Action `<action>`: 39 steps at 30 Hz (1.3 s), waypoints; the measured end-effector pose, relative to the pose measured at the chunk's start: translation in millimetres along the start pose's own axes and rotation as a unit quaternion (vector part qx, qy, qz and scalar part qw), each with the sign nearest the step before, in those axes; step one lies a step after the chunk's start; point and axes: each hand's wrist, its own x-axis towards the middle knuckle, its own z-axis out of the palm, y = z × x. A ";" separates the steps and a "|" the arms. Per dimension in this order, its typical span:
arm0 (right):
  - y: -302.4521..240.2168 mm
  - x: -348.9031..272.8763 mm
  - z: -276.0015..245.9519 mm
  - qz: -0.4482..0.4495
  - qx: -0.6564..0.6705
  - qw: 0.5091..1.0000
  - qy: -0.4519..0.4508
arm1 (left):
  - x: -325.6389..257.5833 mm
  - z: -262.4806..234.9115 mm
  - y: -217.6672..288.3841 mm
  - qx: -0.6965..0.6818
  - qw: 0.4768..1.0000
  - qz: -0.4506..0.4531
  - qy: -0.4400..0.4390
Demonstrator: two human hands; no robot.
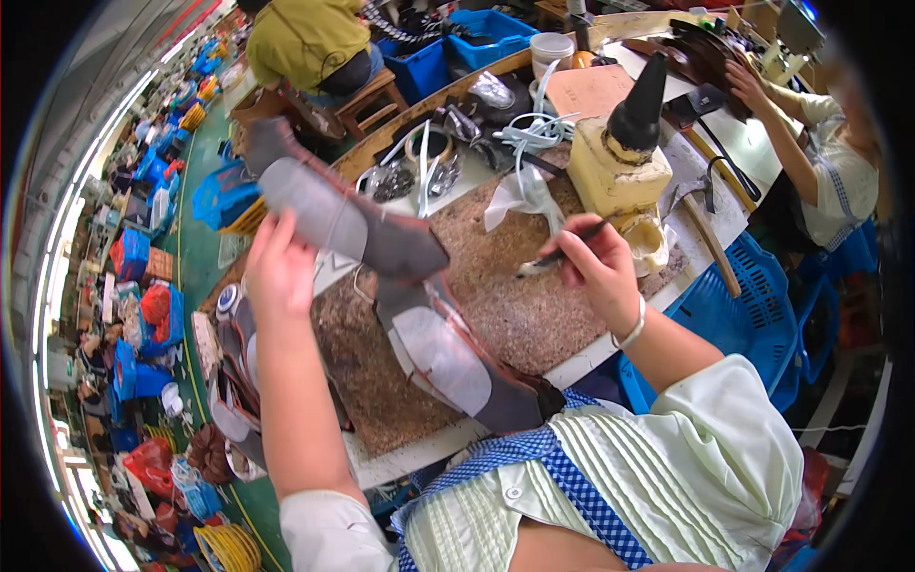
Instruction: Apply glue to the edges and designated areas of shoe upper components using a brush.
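Blue crates (481, 33) beyond the bench's (534, 315) far edge hold dark, indistinct goods. Left hand (278, 267) grasps a grey leather piece (353, 224) above the bench's left edge; right hand (596, 267) pinches a thin brush (562, 250), its tip blurred.

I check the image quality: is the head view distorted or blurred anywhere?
Head view: the table edge bends strongly and dark corners frame the fisheye circle; the left hand and right hand look slightly soft, the floor clutter at the left rim smeared.
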 end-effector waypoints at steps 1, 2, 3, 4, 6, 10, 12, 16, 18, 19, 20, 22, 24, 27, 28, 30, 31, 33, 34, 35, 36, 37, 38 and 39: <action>-2.3 -5.0 -10.7 0.004 -0.022 1.000 0.017 | 38.3 -0.2 -16.4 -0.013 0.999 -0.032 -0.011; -4.9 -9.3 -20.0 0.009 -0.045 0.998 0.035 | 71.9 -1.2 -33.0 -0.026 0.997 -0.065 -0.021; -9.9 -13.1 -26.8 0.005 -0.048 0.998 0.047 | 100.2 -0.9 -50.0 -0.021 0.995 -0.092 -0.020; -14.8 -18.2 -34.4 -0.027 -0.072 0.995 0.058 | 122.6 -2.0 -70.3 -0.017 0.992 -0.124 -0.020; -23.3 -29.1 -60.8 -0.063 -0.126 0.985 0.098 | 141.8 -3.5 -102.1 0.067 0.975 -0.209 0.008; -64.2 -12.8 -96.6 -0.135 -0.232 0.953 0.137 | 121.4 13.9 -106.4 0.488 0.859 -0.154 0.016; -66.1 2.8 -102.2 -0.150 -0.449 0.878 0.073 | 85.1 31.5 -81.6 0.490 0.871 -0.004 -0.027; -50.1 15.1 -103.0 -0.156 -0.588 0.793 -0.019 | -28.2 62.8 -30.1 0.592 0.782 0.192 -0.043; -54.2 7.1 -142.4 -0.094 -0.460 0.869 0.158 | -89.9 57.6 -37.5 0.586 0.791 0.177 -0.023; -66.0 10.3 -134.8 -0.130 -0.398 0.891 0.177 | -120.4 52.0 -38.8 0.580 0.809 0.091 -0.015; -68.1 10.7 -155.4 -0.044 -0.437 0.877 0.195 | -139.8 47.3 -44.4 0.570 0.819 0.047 -0.041; -69.9 5.4 -128.0 0.093 -0.351 0.925 0.114 | -161.2 45.8 -54.0 0.572 0.818 0.033 -0.049; -59.2 -0.5 -76.3 0.102 -0.282 0.954 -0.006 | -164.0 36.5 -59.3 0.569 0.817 0.074 -0.065; -18.6 7.4 13.8 0.044 -0.154 0.977 -0.141 | -159.5 33.7 -62.8 0.583 0.802 0.098 -0.085; -1.3 12.4 40.1 0.004 -0.150 0.969 -0.198 | -159.1 34.3 -61.6 0.581 0.803 0.102 -0.081; 31.1 32.6 73.0 -0.078 -0.284 0.910 -0.292 | -158.7 35.3 -60.3 0.567 0.818 0.042 -0.091; 40.4 43.4 85.5 -0.098 -0.362 0.885 -0.276 | -159.9 29.7 -65.0 0.562 0.821 0.034 -0.095; 58.4 63.4 101.4 -0.133 -0.442 0.857 -0.229 | -163.5 26.6 -63.0 0.521 0.850 0.004 -0.082; 69.5 72.4 102.6 -0.143 -0.452 0.859 -0.195 | -163.0 24.9 -64.0 0.473 0.877 -0.032 -0.078; 78.1 77.5 99.7 -0.117 -0.452 0.865 -0.183 | -162.4 22.0 -65.0 0.458 0.885 -0.045 -0.077; 74.3 73.7 99.4 -0.117 -0.454 0.863 -0.191 | -165.2 18.7 -67.6 0.454 0.887 -0.045 -0.070; 62.7 66.3 97.7 -0.012 -0.402 0.890 -0.215 | -168.5 16.4 -70.2 0.449 0.891 -0.048 -0.049; 49.7 57.6 94.5 0.096 -0.346 0.904 -0.234 | -171.6 14.2 -73.8 0.443 0.895 -0.053 -0.030; 36.2 46.4 89.5 0.151 -0.313 0.902 -0.257 | -173.4 11.4 -78.6 0.439 0.896 -0.056 -0.028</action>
